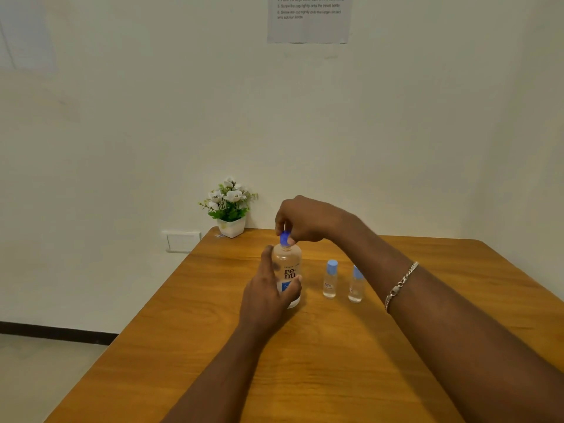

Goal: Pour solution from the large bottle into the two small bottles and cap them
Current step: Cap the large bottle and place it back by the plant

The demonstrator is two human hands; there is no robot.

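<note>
On my head view, the large bottle [287, 270] stands upright on the wooden table [427, 315], about midway across it and closer to the far edge than to me. My left hand [268, 291] grips the bottle low down, with the thumb across the front of the label and the fingers reaching round the left side. My right hand [305, 221] comes down from above and pinches the bottle's blue cap [285, 238] between thumb and fingertips. The cap sits on the neck, though I cannot tell whether it is tight or loose. A chain bracelet [399, 283] hangs on my right forearm. Just to the right of the large bottle stand the two small bottles, side by side but not touching. The left small bottle [330, 279] shows in full, with a pale blue cap on it. The right small bottle [356, 286] has its cap partly hidden behind my right forearm. A small white pot of flowers [231, 209] sits at the table's far left corner, against the wall. A printed sheet [308, 19] is stuck high on that wall.
</note>
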